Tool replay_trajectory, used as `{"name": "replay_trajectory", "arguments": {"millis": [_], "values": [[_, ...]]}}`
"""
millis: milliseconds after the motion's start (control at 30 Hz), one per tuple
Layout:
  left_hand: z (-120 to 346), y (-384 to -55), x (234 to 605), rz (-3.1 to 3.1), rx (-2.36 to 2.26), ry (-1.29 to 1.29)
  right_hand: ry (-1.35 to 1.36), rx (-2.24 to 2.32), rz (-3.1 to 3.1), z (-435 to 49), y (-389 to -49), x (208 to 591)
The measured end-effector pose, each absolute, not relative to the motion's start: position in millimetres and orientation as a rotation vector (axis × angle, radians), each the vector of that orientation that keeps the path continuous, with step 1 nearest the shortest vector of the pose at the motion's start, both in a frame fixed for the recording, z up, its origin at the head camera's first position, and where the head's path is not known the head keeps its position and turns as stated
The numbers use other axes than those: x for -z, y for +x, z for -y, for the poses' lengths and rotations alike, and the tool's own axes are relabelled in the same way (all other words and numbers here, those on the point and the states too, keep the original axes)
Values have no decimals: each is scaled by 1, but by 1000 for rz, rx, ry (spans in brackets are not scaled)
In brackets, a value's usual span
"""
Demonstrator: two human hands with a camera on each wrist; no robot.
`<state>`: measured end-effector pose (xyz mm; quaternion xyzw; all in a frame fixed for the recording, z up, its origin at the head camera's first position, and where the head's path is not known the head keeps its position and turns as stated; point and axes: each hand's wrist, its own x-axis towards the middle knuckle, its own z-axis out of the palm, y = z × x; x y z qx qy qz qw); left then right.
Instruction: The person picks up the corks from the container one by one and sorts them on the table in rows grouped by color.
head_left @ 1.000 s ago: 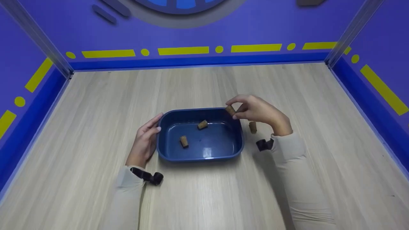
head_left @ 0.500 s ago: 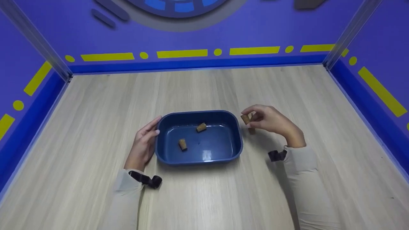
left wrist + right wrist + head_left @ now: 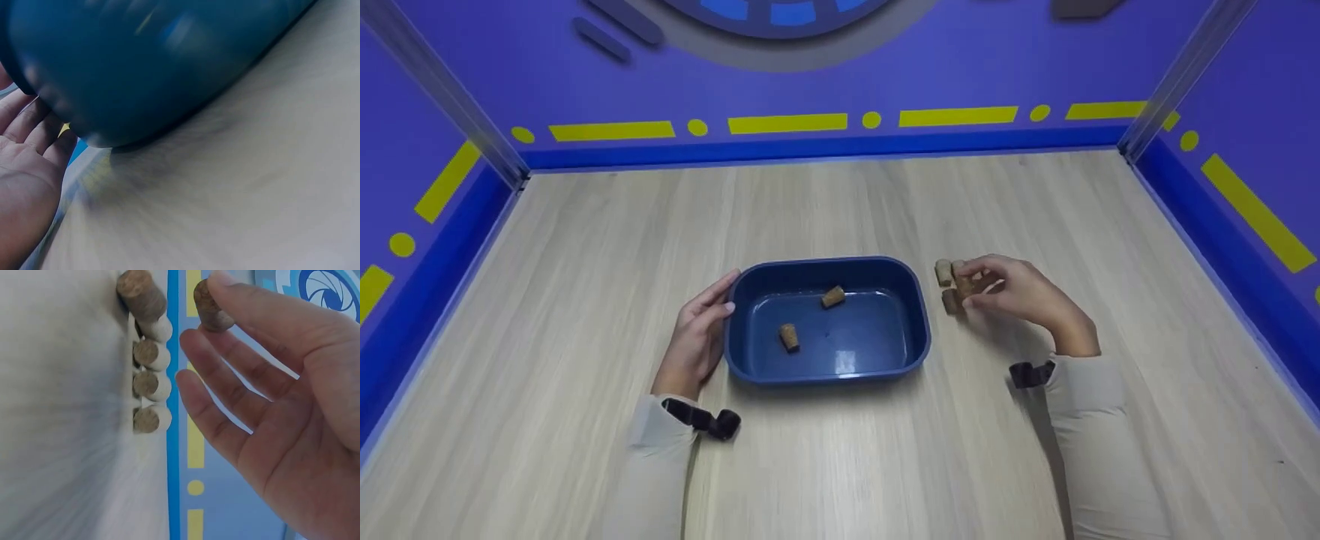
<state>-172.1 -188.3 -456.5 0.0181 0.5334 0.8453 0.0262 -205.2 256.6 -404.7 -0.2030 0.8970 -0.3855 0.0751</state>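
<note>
In the head view, a dark blue rectangular tub (image 3: pixel 829 381) holds two cork stoppers, one cork (image 3: pixel 832 297) near its back wall and another cork (image 3: pixel 789 337) further left. My left hand (image 3: pixel 695 337) rests against the tub's left side, thumb at the rim and fingers extended along the outside; the left wrist view shows the palm facing the tub wall (image 3: pixel 146 84). To the right of the tub, my right hand (image 3: pixel 1020 292) pinches a cork (image 3: pixel 212 309) between thumb and fingers, above the table. Beside it stand several corks, including a nearer cork (image 3: pixel 143 298), partly hidden by the hand in the head view.
A row of upright corks (image 3: pixel 151 385) stands on the wood-grain table (image 3: pixel 840 465), close to the tub's right side. Purple-blue panels (image 3: pixel 810 97) with yellow marks enclose the back and sides. Black wrist cameras (image 3: pixel 712 421) sit on both cuffs.
My right hand has moved from over the tub's right back corner out to the right, carrying the pinched cork toward the standing corks. The left hand stays at the tub.
</note>
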Motion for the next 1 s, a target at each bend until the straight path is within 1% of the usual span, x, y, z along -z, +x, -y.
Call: {"name": "replay_trajectory", "arguments": {"millis": [567, 1000], "values": [[188, -173, 456, -1650, -2622, 59, -450, 1033, -2701, -262, -206, 415], [189, -173, 456, -1678, -2603, 75, -477, 978, -2730, -262, -209, 422]]}}
